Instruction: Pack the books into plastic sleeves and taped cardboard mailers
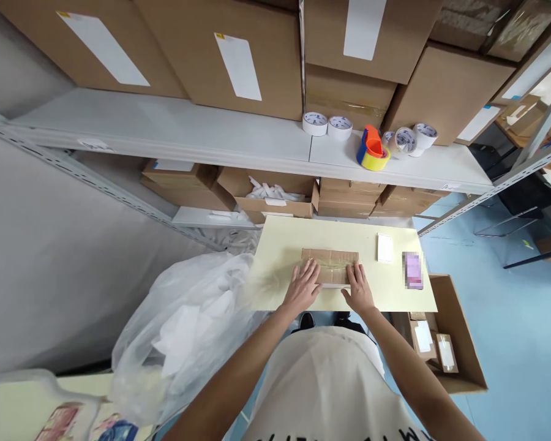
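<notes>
A small brown cardboard box point(333, 260) with clear tape over its top lies on the pale yellow table point(280, 236). My left hand point(303, 285) rests on the box's left end, fingers stretched out and slightly spread. On the opposite end lies my right hand point(359, 290), its fingers extended and thumb apart. Both palms face down, and neither hand is closed around the box. To the right of the box are a white label stack point(384, 248) and a blurred purple item point(413, 270).
A grey shelf point(188, 125) behind the table bears large cartons point(239, 55), tape rolls point(314, 123) and an orange-and-blue tape dispenser point(371, 146). At the left bulges a clear plastic bag point(183, 331). An open carton point(471, 343) holding small boxes stands on the floor at right.
</notes>
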### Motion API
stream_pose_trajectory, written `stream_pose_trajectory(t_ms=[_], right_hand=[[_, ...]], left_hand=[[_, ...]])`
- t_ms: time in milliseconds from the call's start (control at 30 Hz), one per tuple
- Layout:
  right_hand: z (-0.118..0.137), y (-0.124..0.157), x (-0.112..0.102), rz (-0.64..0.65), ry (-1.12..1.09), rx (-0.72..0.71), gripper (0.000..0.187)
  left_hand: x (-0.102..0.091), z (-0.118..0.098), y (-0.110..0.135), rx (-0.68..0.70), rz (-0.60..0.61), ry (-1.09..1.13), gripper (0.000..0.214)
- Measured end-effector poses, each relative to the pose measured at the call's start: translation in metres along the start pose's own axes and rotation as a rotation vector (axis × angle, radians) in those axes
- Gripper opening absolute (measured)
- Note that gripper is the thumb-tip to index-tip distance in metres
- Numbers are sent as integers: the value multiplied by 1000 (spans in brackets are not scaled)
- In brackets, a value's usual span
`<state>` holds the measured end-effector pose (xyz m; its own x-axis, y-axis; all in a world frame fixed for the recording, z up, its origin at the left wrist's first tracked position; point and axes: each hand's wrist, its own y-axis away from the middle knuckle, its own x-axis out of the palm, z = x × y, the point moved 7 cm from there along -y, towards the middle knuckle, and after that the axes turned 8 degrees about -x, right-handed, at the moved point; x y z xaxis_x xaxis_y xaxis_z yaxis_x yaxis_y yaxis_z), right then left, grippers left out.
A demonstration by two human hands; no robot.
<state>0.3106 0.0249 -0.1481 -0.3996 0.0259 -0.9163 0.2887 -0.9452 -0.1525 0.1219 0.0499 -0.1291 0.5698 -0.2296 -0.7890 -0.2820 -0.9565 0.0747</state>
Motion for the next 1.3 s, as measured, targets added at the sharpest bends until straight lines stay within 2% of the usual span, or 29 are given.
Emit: stream_pose_trajectory(t_ms=[67,200,300,400,467,567,633,733,833,1000,1133,1300], right_hand=[[-1,-4,-6,16,-21,-4,76],[-6,-12,-20,34,-150,-44,71],[-24,-10,-26,13,-348,-51,64],[-73,0,-26,-64,-460,88,52],[-115,9,-23,-68,-418,226,47],[-174,9,-15,76,-279,357,51],[-202,-3,-10,207,-182,345,57],[-228,-24,0,372,-71,276,69],[-235,-30,12,450,-14,230,74],[-220,-8,13,383,46,179,62],[-206,4,-2,424,47,111,51],[-206,-4,-24,523,1,84,34]], left_hand=[[-1,-6,0,-26,1,-45,53],[-7,-13,-9,-135,-89,-134,42],[-6,-16,-21,-192,-166,-202,39],[7,-23,-29,-196,-208,-234,45],[19,-33,-34,-169,-202,-220,47],[39,-60,-45,-92,-142,-173,50],[51,-84,-57,-31,-88,-147,52],[72,-120,-81,54,14,-102,54],[98,-140,-100,62,149,-64,56],[136,-138,-111,-53,312,38,57],[160,-122,-113,-248,404,142,52],[182,-110,-123,-543,437,415,39]])
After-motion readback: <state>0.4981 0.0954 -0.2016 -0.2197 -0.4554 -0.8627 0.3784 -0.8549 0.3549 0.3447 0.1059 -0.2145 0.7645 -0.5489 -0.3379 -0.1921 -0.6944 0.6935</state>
